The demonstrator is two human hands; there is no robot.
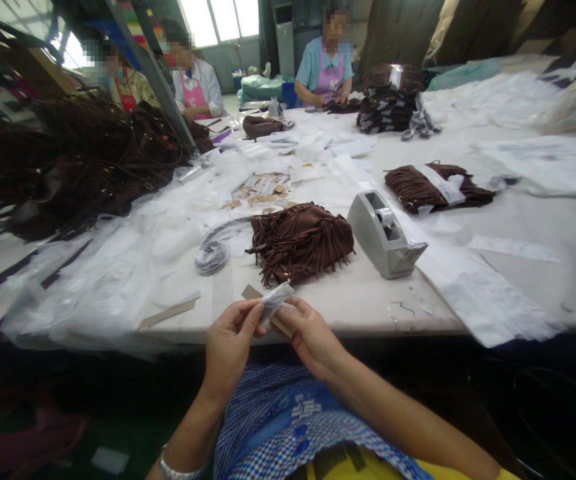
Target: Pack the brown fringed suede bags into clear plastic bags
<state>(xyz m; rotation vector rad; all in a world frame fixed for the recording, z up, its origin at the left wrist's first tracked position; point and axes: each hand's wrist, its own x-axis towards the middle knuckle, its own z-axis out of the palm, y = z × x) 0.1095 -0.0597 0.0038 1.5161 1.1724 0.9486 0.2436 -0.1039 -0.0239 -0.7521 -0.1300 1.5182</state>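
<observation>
My left hand [232,337] pinches a small whitish plastic-wrapped piece [277,300] at the table's front edge; what is inside the plastic is not clear. My right hand [315,333] grips its other side. A flat tan cardboard strip [251,292] lies against the wrapped piece and shows on both sides of it, partly hidden by the fingers. Just beyond both hands sits a dark brown fringed bag [305,240]. A coiled strap in grey wrapping [212,259] rests to the bag's left, and a grey tape dispenser [388,240] stands to its right.
A second fringed bag [435,185] with a white band lies farther right. Stacked brown bags [391,100] stand behind it. Clear plastic sleeves [93,287] cover the left side, beside a heap of brown bags [68,160]. Tan tags [263,190] lie mid-table. Several people work opposite.
</observation>
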